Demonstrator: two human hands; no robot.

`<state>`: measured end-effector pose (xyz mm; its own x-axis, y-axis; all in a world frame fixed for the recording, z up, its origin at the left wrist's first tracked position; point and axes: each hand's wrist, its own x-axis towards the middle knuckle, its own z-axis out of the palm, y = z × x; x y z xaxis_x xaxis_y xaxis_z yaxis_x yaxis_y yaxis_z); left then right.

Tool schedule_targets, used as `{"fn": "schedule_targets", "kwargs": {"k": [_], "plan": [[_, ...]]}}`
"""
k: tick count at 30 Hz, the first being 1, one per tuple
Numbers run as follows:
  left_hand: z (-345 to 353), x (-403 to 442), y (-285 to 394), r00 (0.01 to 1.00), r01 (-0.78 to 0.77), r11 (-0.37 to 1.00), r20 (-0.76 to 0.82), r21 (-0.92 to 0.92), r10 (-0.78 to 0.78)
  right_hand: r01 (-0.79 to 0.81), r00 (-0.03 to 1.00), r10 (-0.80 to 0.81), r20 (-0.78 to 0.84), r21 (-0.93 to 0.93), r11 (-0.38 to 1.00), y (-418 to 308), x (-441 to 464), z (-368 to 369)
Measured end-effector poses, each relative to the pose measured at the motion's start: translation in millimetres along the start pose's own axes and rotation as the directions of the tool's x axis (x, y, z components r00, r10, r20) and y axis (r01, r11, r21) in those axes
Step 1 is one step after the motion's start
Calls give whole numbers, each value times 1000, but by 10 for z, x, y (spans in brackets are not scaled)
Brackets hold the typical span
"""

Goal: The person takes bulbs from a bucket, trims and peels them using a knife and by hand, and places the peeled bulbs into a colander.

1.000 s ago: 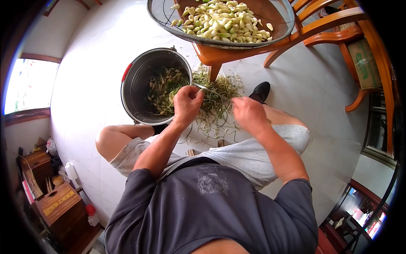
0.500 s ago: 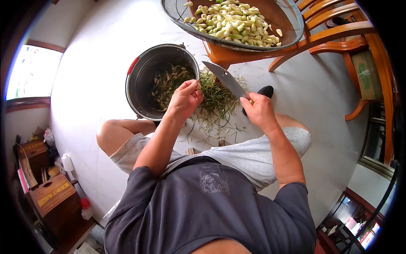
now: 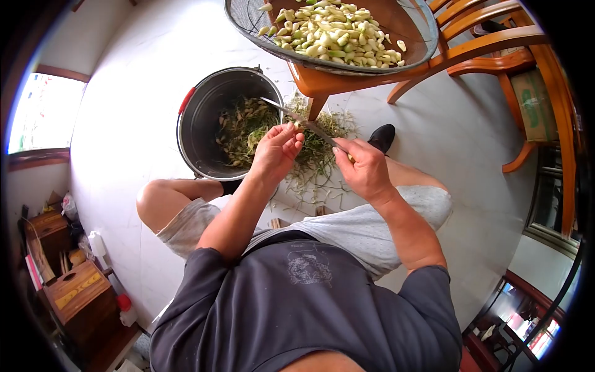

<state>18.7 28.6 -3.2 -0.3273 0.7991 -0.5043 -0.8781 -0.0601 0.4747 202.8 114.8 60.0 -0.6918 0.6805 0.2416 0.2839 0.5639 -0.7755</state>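
Observation:
My left hand [image 3: 277, 150] pinches a small pale onion bulb [image 3: 298, 126] between thumb and fingertips, above the edge of a dark metal bucket [image 3: 193, 139]. My right hand [image 3: 367, 172] grips a kitchen knife [image 3: 320, 132] by its handle. The blade points up and left across the bulb, seen nearly edge-on; whether it touches the bulb is hard to tell. Green and dry trimmings [image 3: 248, 124] lie inside the bucket. More stringy trimmings [image 3: 334, 127] are heaped on the floor beside it, below my hands.
A round mesh sieve [image 3: 427, 46] with many peeled bulbs [image 3: 334, 34] rests on a wooden chair [image 3: 316, 79] ahead. Another wooden chair [image 3: 496, 65] and a cardboard box [image 3: 534, 105] stand at right. Wooden boxes [image 3: 77, 288] are at lower left. My shoe [image 3: 382, 137] is by the trimmings.
My right hand has moved left and turned the knife, bringing its blade from apart to across the bulb. My left hand still pinches the bulb. The view has shifted slightly.

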Motion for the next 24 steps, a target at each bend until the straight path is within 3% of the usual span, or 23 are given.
{"fn": "schedule_targets", "kwargs": {"k": [12,24], "plan": [[126,-96,-80,997,-17,1000,-77,-17,16,126,992,-117,46,-267,956,-2,-18,8],[142,-129,-130,996,-41,997,-85,-66,35,180,984,-170,61,-365,913,-23,-37,9]]}}
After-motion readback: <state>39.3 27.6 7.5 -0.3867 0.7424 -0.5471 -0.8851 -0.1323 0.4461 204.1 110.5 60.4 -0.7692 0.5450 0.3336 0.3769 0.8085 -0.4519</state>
